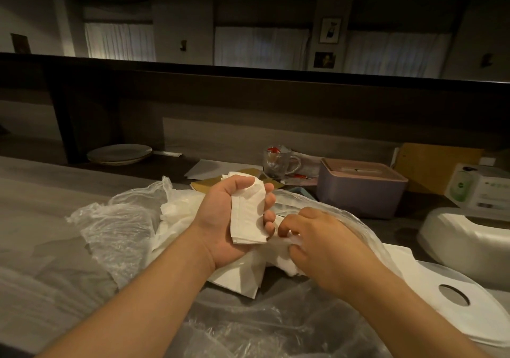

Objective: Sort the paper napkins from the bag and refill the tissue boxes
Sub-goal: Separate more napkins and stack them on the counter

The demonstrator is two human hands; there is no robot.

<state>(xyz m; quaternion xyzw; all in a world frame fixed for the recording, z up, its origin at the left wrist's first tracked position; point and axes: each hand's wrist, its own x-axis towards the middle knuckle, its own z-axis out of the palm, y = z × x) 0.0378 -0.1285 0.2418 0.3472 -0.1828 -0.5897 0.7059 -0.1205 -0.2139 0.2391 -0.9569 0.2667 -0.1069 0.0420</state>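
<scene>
A dim café or small restaurant after hours, seen from behind the bar: a long wooden surface [55, 192] under a raised ledge [248, 68], stacked plates [119, 154], a glass mug [278, 161], tissue boxes [358, 189], curtained windows [259, 45] and framed pictures [330, 30] beyond

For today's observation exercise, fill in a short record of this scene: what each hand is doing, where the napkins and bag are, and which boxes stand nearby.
left hand: grips a folded stack of napkins, palm up
right hand: pinches a loose napkin from the heap
plastic bag: clear, crumpled, lying open on the counter
pink tissue box: lid on, behind the hands to the right
white lid: dome-shaped, far right
plates: stacked, back left
glass mug: behind the hands
</scene>
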